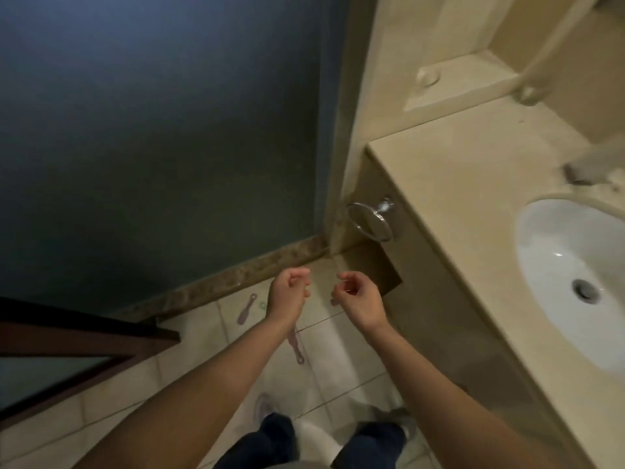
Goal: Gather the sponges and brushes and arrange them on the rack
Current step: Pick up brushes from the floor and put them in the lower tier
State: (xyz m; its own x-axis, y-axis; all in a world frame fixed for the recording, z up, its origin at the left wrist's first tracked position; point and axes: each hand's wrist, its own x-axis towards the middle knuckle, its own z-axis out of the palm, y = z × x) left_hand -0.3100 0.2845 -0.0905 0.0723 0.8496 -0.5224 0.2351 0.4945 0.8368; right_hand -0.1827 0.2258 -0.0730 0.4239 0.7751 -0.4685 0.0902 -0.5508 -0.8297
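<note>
1. Dark trouser legs (270, 438) fill the bottom edge, with a grey shoe (404, 423) on the tiled floor (189, 336).
2. Both bare forearms reach forward over the floor, and the hands are near each other but apart.
3. Left hand (289, 292): fingers curled in towards the palm, thumb against them, and nothing seen in its grasp.
4. Right hand (358, 299): fingers curled narrow, thumb close to the forefinger. Nothing shows between them, though the view is blurred.
5. One purple brush (246, 309) lies flat on the floor just left of the left hand, near the marble threshold (216, 286).
6. Beside its upper end is a small green thing (261, 303), too small to identify.
7. The second brush (296, 348), also purple, lies on the floor below the left wrist, which hides its upper end. Its looped end points towards the person.
8. Behind the threshold stands a dark frosted glass door (152, 130).
9. To the right runs a beige surface (456, 184) with a white sink (568, 265) set into it.
10. A chrome ring (370, 221) hangs on the end panel below the surface.
</note>
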